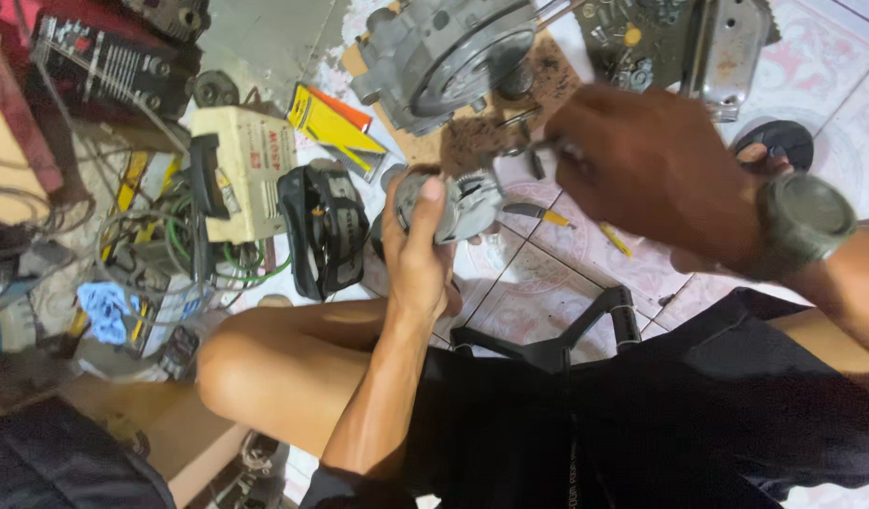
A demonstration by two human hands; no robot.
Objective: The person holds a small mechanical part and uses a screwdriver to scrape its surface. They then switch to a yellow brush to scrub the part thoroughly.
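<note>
A small round grey metal part (450,205) is held up over the tiled floor (538,283), above the person's knee. The left hand (418,247) is clamped around it from below, thumb across its face. The right hand (647,170) is closed on a thin tool whose tip meets the part's upper edge. This looks like loosening or prying a fitting; steady tool pressure seems called for. A large engine casing (449,58) and pliers (538,215) lie beyond.
</note>
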